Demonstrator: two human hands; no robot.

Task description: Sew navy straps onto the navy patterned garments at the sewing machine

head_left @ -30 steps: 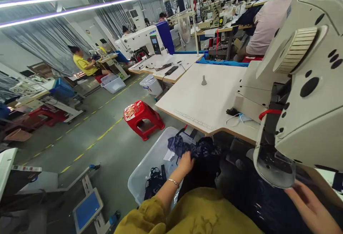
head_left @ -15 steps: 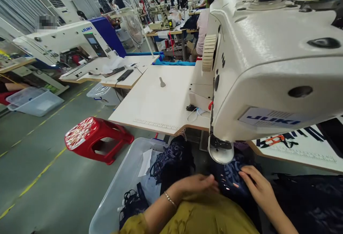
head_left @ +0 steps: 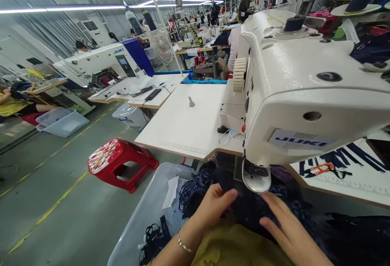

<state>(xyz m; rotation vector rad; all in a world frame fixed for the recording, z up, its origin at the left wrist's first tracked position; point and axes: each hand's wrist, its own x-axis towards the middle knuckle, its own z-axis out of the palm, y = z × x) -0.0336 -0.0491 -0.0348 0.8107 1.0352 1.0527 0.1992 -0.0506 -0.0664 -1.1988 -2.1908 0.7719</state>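
Note:
Dark navy patterned fabric (head_left: 248, 211) lies under the head of a white JUKI sewing machine (head_left: 274, 111) and over my lap. My left hand (head_left: 217, 204), with a bracelet at the wrist, is closed on an edge of this fabric, left of the machine's round metal plate (head_left: 257, 180). On the right, my right hand (head_left: 282, 221) rests against the fabric with its fingers stretched out and thumb apart. Its fingertips are close below the plate and partly hidden. A clear plastic bin (head_left: 137, 213) with more navy pieces stands at my left.
A white machine table (head_left: 183, 123) extends ahead, with a small grey metal piece (head_left: 191, 102) on it. A red stool (head_left: 122, 164) stands on the floor to the left. Orange-handled snips (head_left: 319, 170) and dark strips lie on the right tabletop. Another JUKI machine (head_left: 106, 68) stands beyond.
My left hand has moved up and forward and now grips the fabric. My right hand's fingers have straightened beside the plate. The view has tilted up slightly.

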